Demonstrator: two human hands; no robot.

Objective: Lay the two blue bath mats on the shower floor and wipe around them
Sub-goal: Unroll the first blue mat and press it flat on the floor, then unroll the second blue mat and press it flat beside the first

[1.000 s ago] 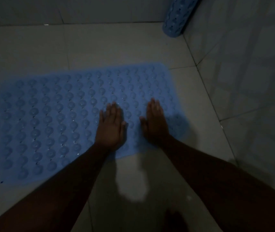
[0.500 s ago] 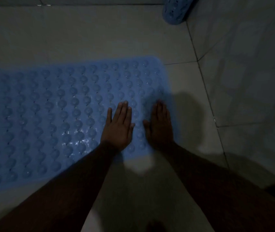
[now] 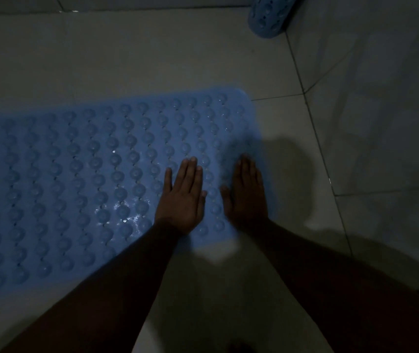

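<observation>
A blue bath mat (image 3: 88, 179) with rows of round bumps lies flat on the pale tiled shower floor (image 3: 132, 62); its left part runs out of view. My left hand (image 3: 181, 197) rests palm down on the mat near its right end, fingers together and straight. My right hand (image 3: 247, 197) lies palm down beside it at the mat's right edge. Neither hand holds anything. The second blue mat (image 3: 267, 17) is rolled up and stands in the far corner against the wall, partly cut off by the top edge.
A tiled wall (image 3: 381, 110) rises along the right side and meets the floor in a slanting line. Another wall base runs along the top edge. The light is dim, and my arms cast shadows right of the mat.
The view has shifted right, so the mat extends further out at the left. Both hands have stayed flat on the mat's right end, close to its edge.
</observation>
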